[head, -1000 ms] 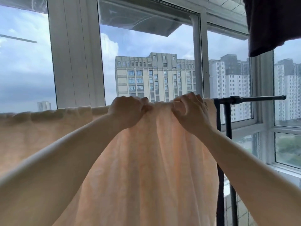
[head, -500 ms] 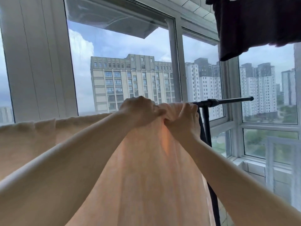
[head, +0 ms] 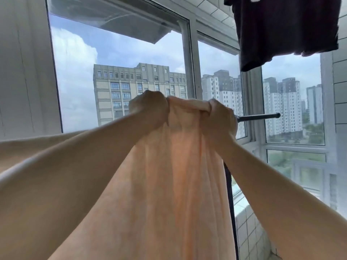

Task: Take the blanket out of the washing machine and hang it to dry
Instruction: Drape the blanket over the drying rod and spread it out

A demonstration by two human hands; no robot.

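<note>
Windows w/ tower blocks behind our rack rod (head: 259, 116). We grip the peach blanket (head: 169, 175), bunched over the rod's right end: left hand (head: 150, 109) & right hand (head: 220, 117) both clenched on its top fold, close together. Dark garment (head: 285, 29) hangs above right.

Both arms are up at the rail, and the peach blanket (head: 174, 166) drapes down the centre toward six o'clock. Left hand (head: 150, 109) grips the bunched top fold; right hand (head: 221, 117) clutches it just at three o'clock of the left. The dark rod (head: 259, 116) pokes out toward three o'clock. A dark garment (head: 285, 29) hangs at one o'clock, against the window (head: 120, 53) and towers.
</note>
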